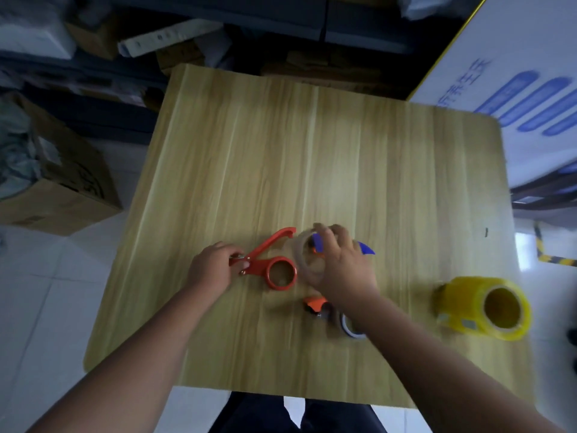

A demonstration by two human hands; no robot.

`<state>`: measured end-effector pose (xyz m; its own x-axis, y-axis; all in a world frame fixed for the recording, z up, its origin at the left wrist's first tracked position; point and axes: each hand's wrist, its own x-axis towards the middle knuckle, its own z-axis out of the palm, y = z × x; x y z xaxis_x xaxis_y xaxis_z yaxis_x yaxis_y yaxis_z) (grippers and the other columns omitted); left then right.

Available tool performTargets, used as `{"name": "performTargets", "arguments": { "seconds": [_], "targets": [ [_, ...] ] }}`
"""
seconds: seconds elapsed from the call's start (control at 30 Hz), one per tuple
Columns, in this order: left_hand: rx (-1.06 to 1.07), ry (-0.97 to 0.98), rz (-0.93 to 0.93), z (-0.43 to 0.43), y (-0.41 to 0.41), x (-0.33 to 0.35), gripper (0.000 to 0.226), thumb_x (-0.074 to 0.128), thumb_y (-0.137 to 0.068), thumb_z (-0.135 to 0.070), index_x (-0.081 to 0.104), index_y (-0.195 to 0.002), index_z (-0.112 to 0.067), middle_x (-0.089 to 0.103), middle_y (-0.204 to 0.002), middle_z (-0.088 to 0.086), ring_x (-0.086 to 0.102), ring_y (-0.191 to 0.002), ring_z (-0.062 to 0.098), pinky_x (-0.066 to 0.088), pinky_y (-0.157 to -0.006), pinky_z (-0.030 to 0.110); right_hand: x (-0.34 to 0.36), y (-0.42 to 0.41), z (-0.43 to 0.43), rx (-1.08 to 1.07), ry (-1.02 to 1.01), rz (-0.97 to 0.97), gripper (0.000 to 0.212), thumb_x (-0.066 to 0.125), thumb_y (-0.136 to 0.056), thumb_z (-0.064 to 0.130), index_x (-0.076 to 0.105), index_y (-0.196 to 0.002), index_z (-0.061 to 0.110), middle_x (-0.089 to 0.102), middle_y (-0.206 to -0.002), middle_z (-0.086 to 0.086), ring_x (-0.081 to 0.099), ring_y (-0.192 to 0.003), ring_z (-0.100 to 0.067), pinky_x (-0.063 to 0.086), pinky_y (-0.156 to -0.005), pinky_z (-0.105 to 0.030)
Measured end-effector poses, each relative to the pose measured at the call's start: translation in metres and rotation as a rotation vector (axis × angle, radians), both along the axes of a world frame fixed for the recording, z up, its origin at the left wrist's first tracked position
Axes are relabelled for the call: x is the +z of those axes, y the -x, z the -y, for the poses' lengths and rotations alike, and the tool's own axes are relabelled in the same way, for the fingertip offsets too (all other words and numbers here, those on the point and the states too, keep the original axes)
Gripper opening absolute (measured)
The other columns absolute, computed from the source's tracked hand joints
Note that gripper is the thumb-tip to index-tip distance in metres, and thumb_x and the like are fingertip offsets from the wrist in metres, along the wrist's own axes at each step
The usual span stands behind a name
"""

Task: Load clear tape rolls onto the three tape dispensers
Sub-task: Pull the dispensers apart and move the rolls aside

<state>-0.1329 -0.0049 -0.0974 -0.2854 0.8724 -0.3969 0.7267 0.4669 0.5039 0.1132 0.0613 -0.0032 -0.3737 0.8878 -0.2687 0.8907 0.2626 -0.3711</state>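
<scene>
Left hand [215, 267] is clamped on the blade end of the empty red dispenser [271, 264], pinning it flat on the tabletop [312, 151]. Right hand [340, 264] is closed round a clear tape roll [304, 260] just beside its ring, over a blue dispenser [365, 247]; a 3rd, orange dispenser [317, 304] sits nearer, yellow rolls [482, 307] far right. Best keep the red one pinned, square the roll's core over the ring and press down evenly.

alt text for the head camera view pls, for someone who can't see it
Seen from above, a person's left hand grips the end of a red tape dispenser on a wooden table, while the right hand holds a clear tape roll over a blue dispenser. An orange dispenser lies nearer; a yellow tape stack sits far right.
</scene>
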Motion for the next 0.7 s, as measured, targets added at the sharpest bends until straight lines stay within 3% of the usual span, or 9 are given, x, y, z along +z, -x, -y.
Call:
{"name": "performTargets", "arguments": {
  "seconds": [0.13,0.27,0.5,0.7],
  "targets": [
    [-0.043,0.016,-0.067,-0.002,-0.004,0.003,0.019,0.076,-0.077,-0.036,0.072,-0.093,-0.028,0.066,-0.094,-0.005,0.064,-0.087,0.021,0.048,-0.07,0.032,0.01,-0.076,-0.069,-0.244,-0.014,0.052,0.083,0.07,-0.08,0.051,0.025,-0.146,0.031,0.037,-0.144,-0.007,0.05,-0.12,-0.03,0.051,-0.088,-0.041],
    [-0.052,0.03,-0.082,-0.002,-0.004,0.003,0.012,0.076,-0.077,-0.033,0.069,-0.086,-0.032,0.064,-0.09,-0.008,0.062,-0.081,0.018,0.048,-0.067,0.033,-0.026,-0.144,-0.111,-0.45,0.073,0.144,0.085,0.073,-0.077,0.049,0.027,-0.145,0.027,0.042,-0.137,-0.011,0.054,-0.113,-0.035,0.051,-0.087,-0.041],
    [-0.066,0.031,-0.12,-0.002,-0.002,-0.004,0.014,0.08,-0.076,-0.024,0.071,-0.085,-0.029,0.065,-0.087,-0.005,0.063,-0.075,0.019,0.051,-0.066,0.037,-0.081,-0.174,-0.116,-0.475,0.256,0.214,0.074,0.064,-0.083,0.051,0.027,-0.143,0.029,0.041,-0.135,-0.014,0.052,-0.112,-0.039,0.05,-0.085,-0.042],
    [-0.122,0.038,-0.213,-0.001,0.005,-0.013,0.018,0.082,-0.073,-0.024,0.07,-0.086,-0.029,0.062,-0.082,-0.006,0.063,-0.071,0.019,0.051,-0.062,0.035,-0.076,-0.175,-0.119,-0.437,0.292,0.212,0.086,0.064,-0.086,0.046,0.014,-0.153,0.026,0.028,-0.149,-0.016,0.042,-0.128,-0.039,0.044,-0.102,-0.048]
  ]
}}
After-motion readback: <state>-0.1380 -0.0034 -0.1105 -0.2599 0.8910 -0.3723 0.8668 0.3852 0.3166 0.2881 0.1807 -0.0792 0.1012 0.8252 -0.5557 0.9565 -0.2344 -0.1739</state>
